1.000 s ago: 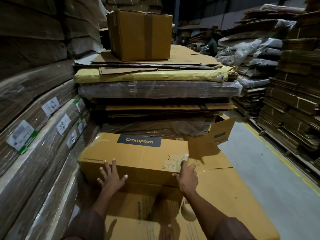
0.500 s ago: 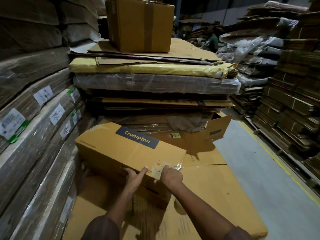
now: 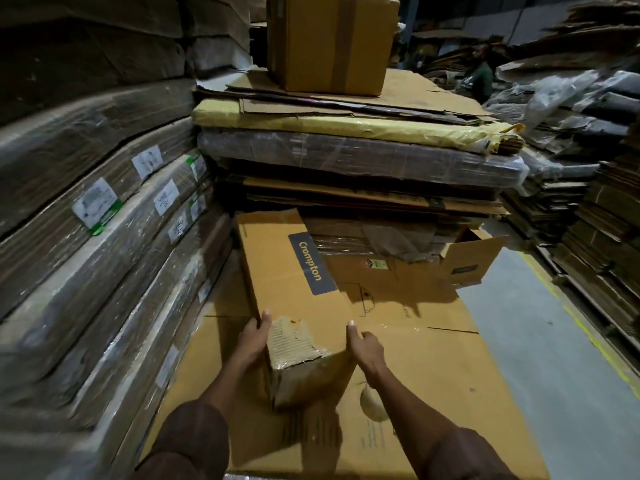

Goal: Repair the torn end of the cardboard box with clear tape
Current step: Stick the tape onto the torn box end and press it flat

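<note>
A person leans over a long, narrow cardboard box (image 3: 294, 289) marked "Crompton" on a dark label (image 3: 311, 263). The box lies lengthwise away from them on a surface of flattened cardboard sheets (image 3: 433, 368), its near end toward the camera. On that near end the outer paper is torn (image 3: 294, 341), baring pale corrugated ridges on the top face at the corner.

The left hand (image 3: 252, 341) grips the left side of the box by the tear, thumb up on the top edge, fingers wrapped out of sight down the side. The right hand (image 3: 363, 344) holds the right side of the same end, thumb raised against the box's edge, fingers curled beside the box wall. Both forearms come out of dark brown sleeves (image 3: 194, 441).

A roll of clear tape (image 3: 372, 401) lies on the flat cardboard just under the right wrist — partly hidden by it.

Behind the box rises a pile of flattened, plastic-wrapped cartons (image 3: 356, 161) with a taped square box (image 3: 329, 39) on top. Wrapped bundles with white labels (image 3: 97, 206) line the left. A grey floor (image 3: 554, 341) with a yellow line runs along the right — another person (image 3: 481, 77) stands far back
</note>
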Tool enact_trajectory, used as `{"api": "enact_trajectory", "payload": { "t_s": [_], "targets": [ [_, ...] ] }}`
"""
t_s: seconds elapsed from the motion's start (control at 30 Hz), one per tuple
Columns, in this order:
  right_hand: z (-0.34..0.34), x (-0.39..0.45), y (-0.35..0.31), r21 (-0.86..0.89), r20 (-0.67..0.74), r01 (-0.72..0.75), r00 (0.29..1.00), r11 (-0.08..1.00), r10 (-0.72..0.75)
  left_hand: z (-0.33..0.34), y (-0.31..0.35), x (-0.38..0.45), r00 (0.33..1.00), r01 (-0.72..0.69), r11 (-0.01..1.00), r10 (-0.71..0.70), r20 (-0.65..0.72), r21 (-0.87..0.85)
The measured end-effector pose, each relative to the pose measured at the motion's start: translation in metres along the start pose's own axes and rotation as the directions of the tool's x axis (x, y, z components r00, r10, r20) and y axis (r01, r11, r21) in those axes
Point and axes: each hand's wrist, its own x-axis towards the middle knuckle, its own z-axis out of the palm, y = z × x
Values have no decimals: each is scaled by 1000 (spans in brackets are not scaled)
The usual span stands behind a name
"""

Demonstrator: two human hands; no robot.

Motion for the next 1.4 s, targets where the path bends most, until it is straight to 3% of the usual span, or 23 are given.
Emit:
{"api": "enact_trajectory", "payload": {
  "t_s": [0.07, 0.13, 0.27, 0.33, 0.5, 0.6, 0.77, 0.9, 1.07, 1.3, 1.4],
  "targets": [
    [10, -8, 1, 4, 5, 29, 1000, 1000, -29, -4, 30, -61, 992, 108, 990, -102, 71, -85],
    [15, -15, -3, -1, 47, 34, 998, 999, -34, -4, 69, -126, 987, 127, 974, -105, 125, -190],
    [18, -33, -22, 36, 81, 59, 995, 998, -62, -21, 74, -137, 987, 162, 900, -145, 72, -405],
    [17, -44, -41, 91, 41, 98, 994, 991, -102, -36, 78, -129, 995, 102, 885, -93, 41, -455],
    [10, -58, -102, 267, -13, 245, 968, 932, -251, -63, 146, -151, 993, -89, 893, 48, -104, -442],
    [1, -58, -130, 273, -1, 316, 945, 909, -328, -69, 169, -150, 978, -201, 916, 169, -120, -346],
    [-21, -68, -167, 332, -69, 458, 883, 824, -463, -87, 215, -148, 939, -344, 862, 312, -145, -371],
    [-33, -72, -196, 304, -134, 550, 833, 778, -537, -108, 241, -134, 887, -462, 836, 440, -140, -297],
    [-43, -77, -226, 280, -173, 550, 835, 787, -522, -129, 263, -109, 870, -493, 847, 477, -125, -199],
    [-55, -78, -253, 286, -205, 548, 836, 786, -509, -137, 294, -127, 828, -550, 783, 557, -63, -290],
    [-66, -83, -262, 281, -252, 614, 789, 737, -561, -146, 313, -125, 798, -584, 748, 600, -54, -315]
  ]
}}
